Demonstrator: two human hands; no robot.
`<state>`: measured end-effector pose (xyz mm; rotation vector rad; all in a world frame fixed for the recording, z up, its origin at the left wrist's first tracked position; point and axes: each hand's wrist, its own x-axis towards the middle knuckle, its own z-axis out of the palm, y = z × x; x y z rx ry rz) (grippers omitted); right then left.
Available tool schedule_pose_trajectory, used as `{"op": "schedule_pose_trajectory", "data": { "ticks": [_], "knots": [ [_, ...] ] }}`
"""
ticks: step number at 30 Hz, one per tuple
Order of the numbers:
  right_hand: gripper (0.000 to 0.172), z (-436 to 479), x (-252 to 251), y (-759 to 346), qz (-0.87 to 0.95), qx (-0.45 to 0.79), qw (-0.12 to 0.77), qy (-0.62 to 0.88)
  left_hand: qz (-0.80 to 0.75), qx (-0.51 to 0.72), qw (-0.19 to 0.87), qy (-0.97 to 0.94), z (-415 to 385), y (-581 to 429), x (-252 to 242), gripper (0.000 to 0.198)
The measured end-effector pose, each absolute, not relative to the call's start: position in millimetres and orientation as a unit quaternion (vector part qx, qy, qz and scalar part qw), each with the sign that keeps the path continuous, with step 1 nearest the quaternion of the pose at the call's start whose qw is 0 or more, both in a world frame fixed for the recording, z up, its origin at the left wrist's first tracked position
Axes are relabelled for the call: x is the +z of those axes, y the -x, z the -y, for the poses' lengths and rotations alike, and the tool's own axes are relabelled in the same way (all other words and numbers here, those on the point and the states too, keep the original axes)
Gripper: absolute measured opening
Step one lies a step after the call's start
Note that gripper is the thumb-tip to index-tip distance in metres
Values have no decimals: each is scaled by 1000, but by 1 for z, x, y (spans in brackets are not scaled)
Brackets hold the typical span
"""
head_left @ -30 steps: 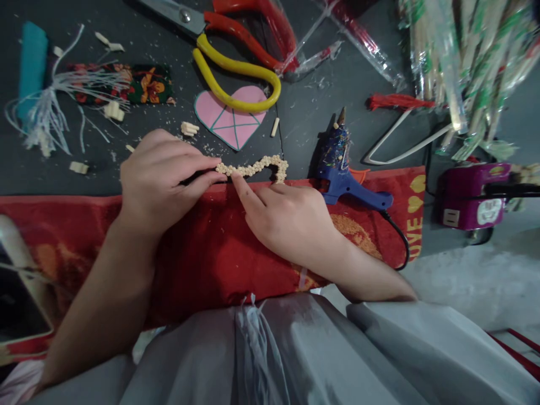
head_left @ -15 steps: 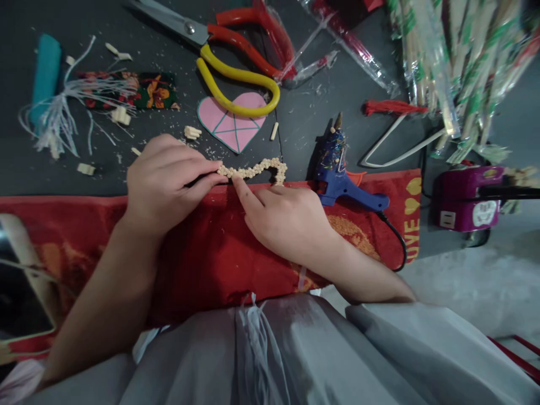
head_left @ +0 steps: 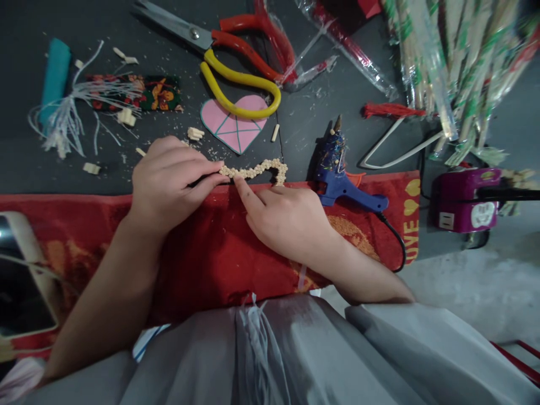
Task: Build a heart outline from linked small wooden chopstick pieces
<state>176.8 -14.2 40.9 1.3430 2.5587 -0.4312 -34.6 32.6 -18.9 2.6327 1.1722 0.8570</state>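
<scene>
A wavy strip of small pale stick pieces [head_left: 264, 166] lies along the front edge of the dark table, curling down at its right end. My left hand [head_left: 171, 180] pinches the strip's left end between thumb and fingertips. The index finger of my right hand [head_left: 287, 222] is stretched out and presses on the strip near that pinch. Its other fingers curl in against the strip's right part, and the thumb is hidden. Just beyond the hands lies a pink paper heart [head_left: 238, 132] with green lines, partly under the scissors [head_left: 242, 76] with yellow and orange handles.
A blue glue gun [head_left: 337, 169] stands to the right. Behind it are a white wire stand [head_left: 388, 165] and wrapped stick bundles [head_left: 459, 73]. A purple box [head_left: 468, 197] sits far right. Stick bits [head_left: 126, 116] and white string [head_left: 73, 101] are scattered left. A red cloth [head_left: 194, 253] covers the front; a phone [head_left: 21, 275] lies left.
Both hands keep their hold on the strip with almost no movement. The view has shifted slightly, so things on the left appear a little further right.
</scene>
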Motion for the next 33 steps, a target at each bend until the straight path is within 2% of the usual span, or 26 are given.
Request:
{"op": "schedule_pose_trajectory", "data": {
  "ticks": [9, 15, 24, 33],
  "knots": [
    [55, 13, 41, -178, -867, -149, 110, -462, -381, 290, 80, -874, -33, 35, -21, 5],
    [55, 13, 42, -178, -863, -161, 105, -467, -359, 292, 55, -885, -34, 37, -20, 14],
    [54, 12, 41, -179, -861, -169, 100, -469, -388, 270, 61, -879, -31, 36, -18, 5],
    [53, 13, 39, -181, -864, -169, 81, -467, -412, 248, 79, -873, -30, 35, -16, 7]
  ]
}}
